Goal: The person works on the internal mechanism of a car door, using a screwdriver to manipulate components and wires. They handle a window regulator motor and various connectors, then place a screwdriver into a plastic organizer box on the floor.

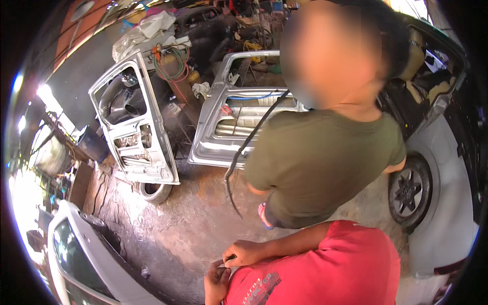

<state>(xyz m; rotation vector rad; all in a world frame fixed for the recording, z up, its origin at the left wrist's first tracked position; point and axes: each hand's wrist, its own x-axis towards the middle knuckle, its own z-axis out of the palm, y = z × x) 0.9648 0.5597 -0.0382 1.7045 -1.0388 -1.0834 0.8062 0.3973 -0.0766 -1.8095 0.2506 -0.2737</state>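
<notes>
Low in the view, my right hand [244, 252] is closed, its arm coming from a red short sleeve. A small dark thing [231, 257] shows at its fingertips, too little of it to name. My left hand [217, 279] lies just below, almost touching it, with bent fingers pinched together; what they hold, if anything, is hidden. Both hands are in front of my red shirt [325, 274]. Close ahead stands a person [325, 162] in an olive shirt. A long black flexible strip [247, 143] hangs beside that person's arm; its upper end is near their shoulder.
Two stripped car doors [166, 170] [203, 147] stand upright ahead, a tyre [155, 192] lying by one. A silver car [86, 244] is at lower left. Another car [442, 188], its wheel [409, 190] showing, stands at right. Coiled hoses [170, 66] hang behind.
</notes>
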